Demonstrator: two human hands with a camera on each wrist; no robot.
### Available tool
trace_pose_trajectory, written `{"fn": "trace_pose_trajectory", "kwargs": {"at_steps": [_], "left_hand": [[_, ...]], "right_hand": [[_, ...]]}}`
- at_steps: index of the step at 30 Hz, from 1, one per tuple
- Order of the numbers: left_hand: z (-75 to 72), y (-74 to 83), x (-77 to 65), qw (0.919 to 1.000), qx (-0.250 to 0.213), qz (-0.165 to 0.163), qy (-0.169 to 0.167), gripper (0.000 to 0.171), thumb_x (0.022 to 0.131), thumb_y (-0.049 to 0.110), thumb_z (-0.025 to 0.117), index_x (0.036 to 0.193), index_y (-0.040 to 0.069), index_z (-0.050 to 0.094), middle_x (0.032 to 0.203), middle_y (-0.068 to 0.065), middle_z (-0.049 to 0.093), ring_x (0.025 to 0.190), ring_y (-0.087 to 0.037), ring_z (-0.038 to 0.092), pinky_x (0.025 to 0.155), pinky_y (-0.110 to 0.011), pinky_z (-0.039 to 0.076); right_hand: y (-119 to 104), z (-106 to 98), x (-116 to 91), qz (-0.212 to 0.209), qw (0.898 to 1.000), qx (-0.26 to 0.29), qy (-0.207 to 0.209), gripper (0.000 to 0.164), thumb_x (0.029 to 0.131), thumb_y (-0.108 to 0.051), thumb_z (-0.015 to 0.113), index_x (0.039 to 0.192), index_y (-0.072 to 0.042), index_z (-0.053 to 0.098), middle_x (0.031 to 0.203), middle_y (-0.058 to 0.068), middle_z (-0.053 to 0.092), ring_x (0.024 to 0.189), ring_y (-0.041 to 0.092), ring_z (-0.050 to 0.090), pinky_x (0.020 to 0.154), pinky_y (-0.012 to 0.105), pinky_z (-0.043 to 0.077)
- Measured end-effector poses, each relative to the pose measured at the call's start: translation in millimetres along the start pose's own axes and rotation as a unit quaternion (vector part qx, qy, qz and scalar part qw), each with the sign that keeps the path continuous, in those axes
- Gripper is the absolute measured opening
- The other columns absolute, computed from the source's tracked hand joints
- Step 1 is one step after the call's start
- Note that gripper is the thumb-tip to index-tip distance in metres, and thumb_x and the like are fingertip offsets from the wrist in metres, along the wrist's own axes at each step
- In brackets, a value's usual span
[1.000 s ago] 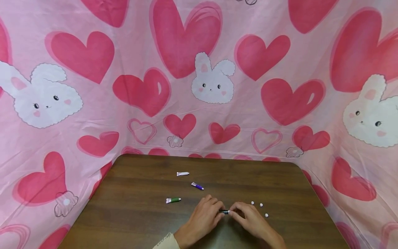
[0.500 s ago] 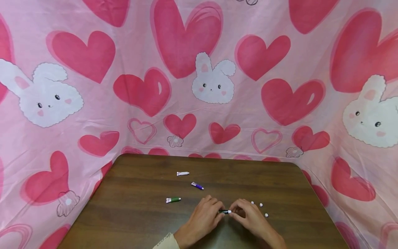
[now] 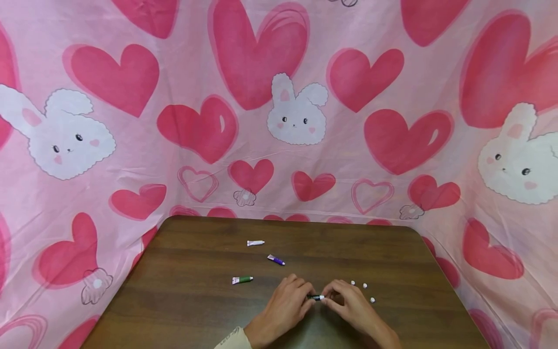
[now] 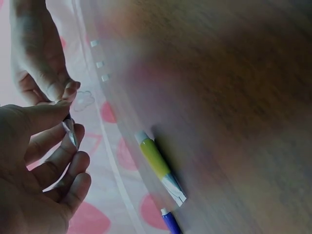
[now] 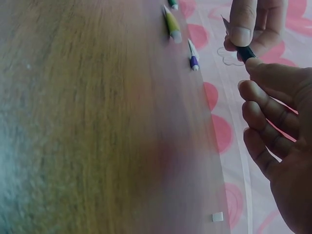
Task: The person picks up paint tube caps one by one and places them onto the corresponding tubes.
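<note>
My left hand (image 3: 288,301) pinches a small black paint tube (image 3: 315,297) between thumb and fingers. The tube lies sideways just above the table, its white end facing right. At that end the thumb and index finger of my right hand (image 3: 352,306) pinch the white cap (image 3: 322,297). In the left wrist view the crimped silver tail (image 4: 71,134) sticks out past the left fingertips. The right hand's other fingers (image 5: 261,151) are loosely bent away from the tube. Part of the black body is hidden by the left fingers.
A white tube (image 3: 255,243), a purple tube (image 3: 276,260) and a green tube (image 3: 242,279) lie on the brown table (image 3: 196,310). A yellow-green tube (image 4: 156,161) shows in the wrist views. Several small white caps (image 3: 364,285) are right of the hands. Pink cloth (image 3: 301,160) surrounds the table.
The right index finger lifted slightly and its grip shifted at the white cap. My left hand and the tube stay in almost the same place. The other tubes have not moved.
</note>
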State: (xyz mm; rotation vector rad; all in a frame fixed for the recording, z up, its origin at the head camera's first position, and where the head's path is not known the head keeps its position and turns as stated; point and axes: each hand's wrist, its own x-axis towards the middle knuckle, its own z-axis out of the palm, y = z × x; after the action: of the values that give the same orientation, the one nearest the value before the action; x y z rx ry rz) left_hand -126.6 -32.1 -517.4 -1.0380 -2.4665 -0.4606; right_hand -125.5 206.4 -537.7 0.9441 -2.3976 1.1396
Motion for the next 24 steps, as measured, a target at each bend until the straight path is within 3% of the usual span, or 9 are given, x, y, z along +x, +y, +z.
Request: {"fn": "trace_pose_trajectory", "kwargs": {"at_steps": [8,21,24], "left_hand": [[1.8,1.7,-1.9,0.9998,0.016,-0.001,-0.006,0.015,0.092,0.034,0.087,0.096,0.025,0.076,0.088,0.014,0.07,0.084,-0.005,0.052,0.072,-0.017,0.035],[5.3,5.3,-8.1,0.996,0.045,0.003,-0.078,0.018,0.088,0.042,0.089,0.094,0.031,0.076,0.091,0.016,0.069,0.086,-0.005,0.054,0.071,-0.02,0.037],[6.6,6.3,-10.0,0.994,0.042,-0.001,-0.101,0.018,0.087,0.043,0.089,0.093,0.033,0.076,0.091,0.017,0.069,0.087,-0.005,0.054,0.072,-0.02,0.036]], "right_hand": [[1.8,-1.3,-3.8,0.016,1.0,-0.018,0.011,0.02,0.089,-0.008,0.089,0.101,-0.015,0.075,0.096,-0.011,0.073,0.085,0.001,0.067,0.072,0.026,0.059],[10.4,-11.3,-17.6,0.045,0.996,-0.07,0.031,0.027,0.085,-0.008,0.091,0.105,-0.019,0.077,0.103,-0.018,0.073,0.094,0.001,0.068,0.079,0.027,0.058],[13.8,-13.6,-22.4,0.047,0.995,-0.075,0.036,0.027,0.085,-0.008,0.092,0.105,-0.019,0.077,0.102,-0.017,0.074,0.094,0.002,0.068,0.081,0.022,0.055]]}}
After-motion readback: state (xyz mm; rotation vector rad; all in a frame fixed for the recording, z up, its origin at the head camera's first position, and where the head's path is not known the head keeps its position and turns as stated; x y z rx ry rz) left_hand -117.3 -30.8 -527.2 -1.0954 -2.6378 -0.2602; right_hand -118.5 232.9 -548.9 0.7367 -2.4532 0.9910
